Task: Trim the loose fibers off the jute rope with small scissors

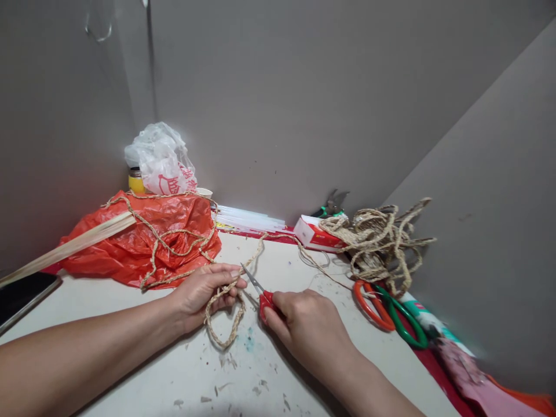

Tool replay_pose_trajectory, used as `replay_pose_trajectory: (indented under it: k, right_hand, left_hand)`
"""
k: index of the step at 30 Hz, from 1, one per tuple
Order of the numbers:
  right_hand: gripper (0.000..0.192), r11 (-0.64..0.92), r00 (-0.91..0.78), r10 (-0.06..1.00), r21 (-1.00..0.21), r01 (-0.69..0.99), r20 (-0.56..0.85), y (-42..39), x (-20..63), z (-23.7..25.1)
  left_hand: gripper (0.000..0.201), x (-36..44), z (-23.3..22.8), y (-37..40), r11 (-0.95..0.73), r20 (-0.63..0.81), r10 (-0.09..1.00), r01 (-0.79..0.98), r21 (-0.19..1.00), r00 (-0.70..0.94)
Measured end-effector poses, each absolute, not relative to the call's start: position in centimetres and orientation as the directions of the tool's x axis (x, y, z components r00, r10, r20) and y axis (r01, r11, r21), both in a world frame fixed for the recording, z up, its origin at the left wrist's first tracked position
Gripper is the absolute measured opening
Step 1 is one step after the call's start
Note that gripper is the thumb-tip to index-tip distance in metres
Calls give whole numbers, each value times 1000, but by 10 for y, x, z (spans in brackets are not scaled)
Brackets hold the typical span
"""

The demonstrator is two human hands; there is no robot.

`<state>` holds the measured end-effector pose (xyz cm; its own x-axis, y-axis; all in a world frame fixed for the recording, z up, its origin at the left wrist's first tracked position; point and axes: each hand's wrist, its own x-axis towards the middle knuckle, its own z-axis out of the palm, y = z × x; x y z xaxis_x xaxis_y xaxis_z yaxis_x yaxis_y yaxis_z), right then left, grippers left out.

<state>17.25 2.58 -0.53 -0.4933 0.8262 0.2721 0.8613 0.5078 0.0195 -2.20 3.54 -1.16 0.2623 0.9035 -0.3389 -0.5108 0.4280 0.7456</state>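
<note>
Red plastic bag (113, 260) and heaped rope (372, 238) beyond, left hand (212, 288) pinching braided cord (223, 345), right hand (306, 323) gripping scissors (264, 301)

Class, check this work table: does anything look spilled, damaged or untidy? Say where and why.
Yes. Near the braided cord loop, the pale tabletop bears a blue-green stain and dark patches, spoiling its plain surface; the cause is unclear. At right, the rope heap looks tangled, loops jutting out.
</note>
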Motion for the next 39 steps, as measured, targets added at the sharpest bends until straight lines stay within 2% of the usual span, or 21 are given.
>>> replay_pose_trajectory:
  k: [8,17,19,20,22,24,25,27,30,33,36,39]
  right_hand:
    - [27,487,-445,852,-103,867,276,29,172,-9]
    - [26,514,-487,829,-31,857,276,27,173,-6]
    - [27,512,-463,835,-111,851,298,29,175,-9]
    - [28,503,-433,845,-194,842,313,31,175,-11]
    - [32,454,-332,885,-449,769,326,33,174,-12]
    - [40,329,-219,944,-739,587,246,34,172,-11]
    - [42,241,-184,968,-847,473,173,35,171,-10]
    - [42,67,-161,987,-963,261,25,35,168,-7]
    - [40,-102,-197,974,-993,52,-110,34,166,-5]
    - [38,-194,-254,950,-981,-27,-181,33,165,-7]
    - [36,-261,-303,925,-963,-74,-227,32,164,-10]
    - [34,-328,-333,905,-932,-155,-263,31,163,-11]
  left_hand:
    - [16,-22,-12,36,429,-298,901,-541,723,317]
    - [16,-21,-12,36,430,-293,899,-542,722,325]
    - [16,-22,-12,35,429,-283,899,-538,726,334]
    - [16,-22,-11,35,428,-279,898,-533,730,339]
    - [18,-22,-11,34,426,-279,898,-515,743,340]
    - [20,-21,-10,33,426,-292,897,-476,770,331]
    - [21,-20,-9,32,422,-295,897,-444,790,328]
    - [24,-19,-9,30,390,-278,905,-367,845,323]
    - [25,-16,-9,25,285,-206,925,-225,932,320]
    - [22,-13,-8,19,110,-90,950,-50,993,298]
    - [19,-11,-6,14,-54,18,960,122,991,278]
    - [19,-10,-5,12,-118,54,955,205,972,293]
